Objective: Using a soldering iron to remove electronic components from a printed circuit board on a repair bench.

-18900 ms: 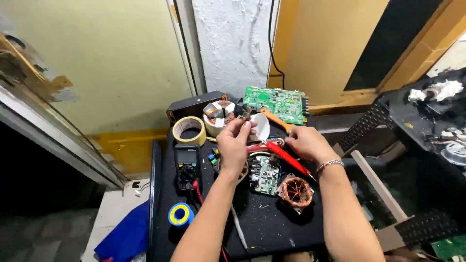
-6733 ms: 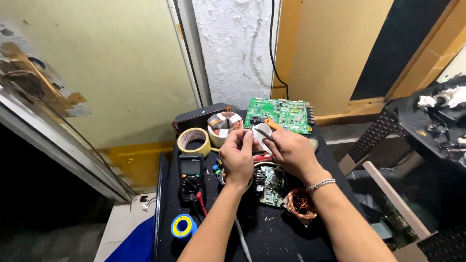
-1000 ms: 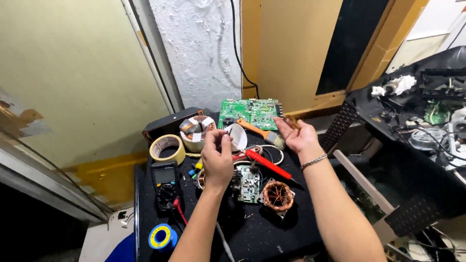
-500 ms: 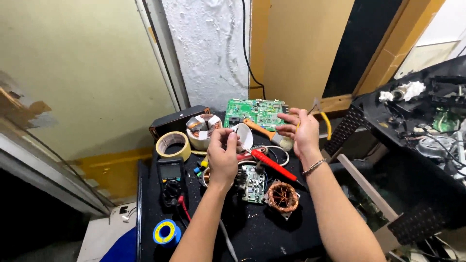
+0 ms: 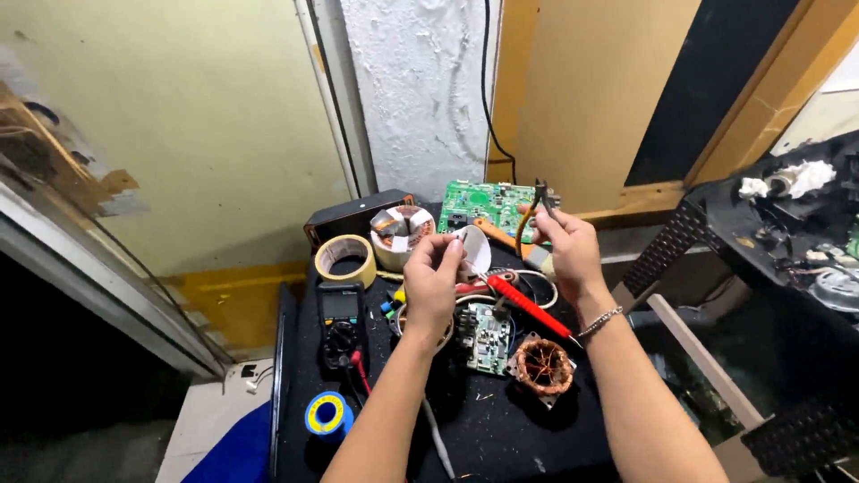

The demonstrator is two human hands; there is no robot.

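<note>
Your left hand point(image 5: 432, 273) is pinched shut on a small white rounded piece, disc-like or cup-like point(image 5: 472, 249), holding it up off the black work surface point(image 5: 483, 429) with the pale face turned toward your right. Your right hand point(image 5: 565, 246) is closed around a pair of small cutters with yellow-and-dark handles point(image 5: 535, 204), tips pointing up and slightly away from you, above the knuckles.

The relation to mind is the line between the two. The white piece sits just to the right of your left fingertips and lower than the cutter tips. The cutters stand to the right of it and a little farther from you, near but not touching. Their long axis runs roughly upright, while the white piece shows its broad side across the gap. Your hands are apart, each clamped on its own thing, and the left hand is the nearer one to the white piece since it carries it.

Below and between your wrists lie a red-handled probe point(image 5: 528, 307), angled from near your left hand down toward your right forearm, and a small green circuit board point(image 5: 488, 337). A copper-wound coil point(image 5: 542, 367) rests under your right wrist. Beyond your right hand lies a larger green circuit board point(image 5: 488, 206); left of your left hand are a roll of beige tape point(image 5: 345, 259) and a dark multimeter point(image 5: 340, 322).
</note>
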